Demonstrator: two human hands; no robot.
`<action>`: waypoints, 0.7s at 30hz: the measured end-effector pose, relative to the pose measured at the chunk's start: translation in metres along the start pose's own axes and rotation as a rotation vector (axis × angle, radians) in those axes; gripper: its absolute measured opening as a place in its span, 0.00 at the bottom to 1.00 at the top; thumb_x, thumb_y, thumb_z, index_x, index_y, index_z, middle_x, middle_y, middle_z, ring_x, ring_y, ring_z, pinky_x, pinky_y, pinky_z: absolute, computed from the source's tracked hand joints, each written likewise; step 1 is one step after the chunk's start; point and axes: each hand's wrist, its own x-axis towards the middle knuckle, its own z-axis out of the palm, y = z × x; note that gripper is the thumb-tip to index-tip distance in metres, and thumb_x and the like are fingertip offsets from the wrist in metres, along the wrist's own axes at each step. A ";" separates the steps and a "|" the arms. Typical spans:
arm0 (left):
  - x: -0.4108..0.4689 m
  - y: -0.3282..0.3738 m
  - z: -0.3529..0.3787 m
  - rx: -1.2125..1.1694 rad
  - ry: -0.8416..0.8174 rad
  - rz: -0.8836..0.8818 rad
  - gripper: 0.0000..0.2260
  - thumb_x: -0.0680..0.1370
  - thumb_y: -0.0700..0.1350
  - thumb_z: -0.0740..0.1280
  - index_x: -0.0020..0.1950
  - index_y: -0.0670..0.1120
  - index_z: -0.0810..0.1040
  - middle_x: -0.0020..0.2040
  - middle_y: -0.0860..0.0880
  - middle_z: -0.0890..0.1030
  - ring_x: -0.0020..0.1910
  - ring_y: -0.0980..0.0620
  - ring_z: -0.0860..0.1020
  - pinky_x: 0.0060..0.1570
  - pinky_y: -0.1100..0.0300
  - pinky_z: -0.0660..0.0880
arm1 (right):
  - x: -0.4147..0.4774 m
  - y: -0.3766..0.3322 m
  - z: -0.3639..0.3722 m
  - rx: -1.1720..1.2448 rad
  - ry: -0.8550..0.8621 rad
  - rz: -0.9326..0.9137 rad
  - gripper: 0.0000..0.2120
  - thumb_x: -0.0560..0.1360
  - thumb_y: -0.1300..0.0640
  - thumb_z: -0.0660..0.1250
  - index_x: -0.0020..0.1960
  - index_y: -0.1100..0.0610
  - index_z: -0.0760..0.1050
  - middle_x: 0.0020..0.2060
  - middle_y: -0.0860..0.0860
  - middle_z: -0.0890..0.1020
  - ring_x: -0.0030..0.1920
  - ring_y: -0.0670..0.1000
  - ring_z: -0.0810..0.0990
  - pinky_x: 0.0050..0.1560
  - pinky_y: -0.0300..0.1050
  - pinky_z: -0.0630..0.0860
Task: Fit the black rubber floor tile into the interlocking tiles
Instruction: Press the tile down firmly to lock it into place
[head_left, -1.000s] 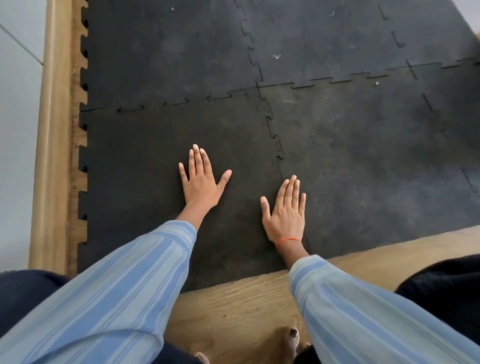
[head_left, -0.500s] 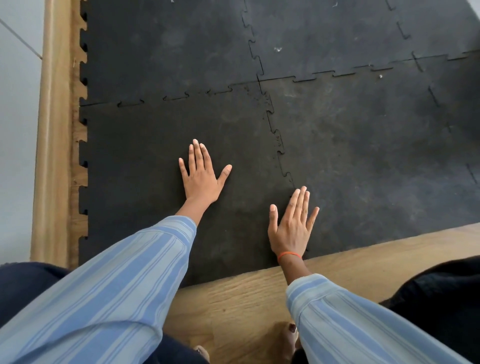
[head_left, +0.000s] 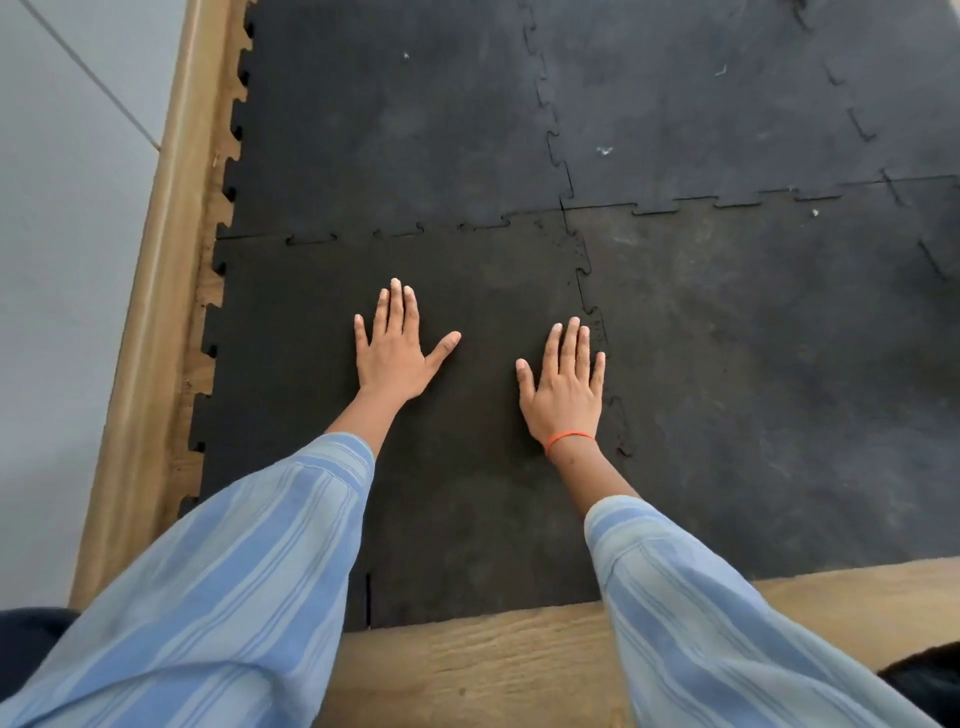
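On the black rubber tile (head_left: 457, 499), left hand (head_left: 393, 353), right hand (head_left: 563, 392), fingers flat, gripping nothing

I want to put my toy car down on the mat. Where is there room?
Lots of room on the tile to the right, past the zigzag seam, and on the far tiles beyond the fingertips. The wooden floor strip between the sleeves is bare too. The near tile is crowded: left hand and right hand lie flat there.

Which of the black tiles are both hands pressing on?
The near-left tile: left hand and right hand lie flat on it, the right beside its right seam.
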 end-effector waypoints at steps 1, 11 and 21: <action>0.011 -0.012 -0.007 -0.023 -0.013 -0.065 0.46 0.73 0.74 0.44 0.79 0.44 0.38 0.80 0.46 0.38 0.79 0.48 0.40 0.75 0.43 0.42 | 0.013 -0.002 -0.002 -0.009 -0.026 -0.031 0.34 0.80 0.39 0.45 0.78 0.57 0.41 0.78 0.55 0.43 0.78 0.53 0.40 0.76 0.54 0.38; 0.086 -0.076 -0.060 -0.029 -0.283 -0.097 0.58 0.61 0.81 0.55 0.78 0.50 0.33 0.78 0.47 0.30 0.77 0.44 0.35 0.73 0.36 0.42 | 0.072 -0.021 -0.010 -0.064 -0.163 -0.107 0.38 0.77 0.33 0.43 0.77 0.53 0.36 0.77 0.54 0.36 0.77 0.54 0.34 0.74 0.58 0.35; 0.082 -0.092 -0.072 -0.099 -0.282 -0.365 0.65 0.59 0.79 0.63 0.77 0.44 0.32 0.77 0.41 0.31 0.77 0.41 0.34 0.74 0.40 0.41 | 0.105 -0.084 -0.022 -0.127 -0.340 -0.262 0.49 0.70 0.26 0.52 0.77 0.52 0.35 0.77 0.52 0.34 0.76 0.54 0.33 0.73 0.66 0.38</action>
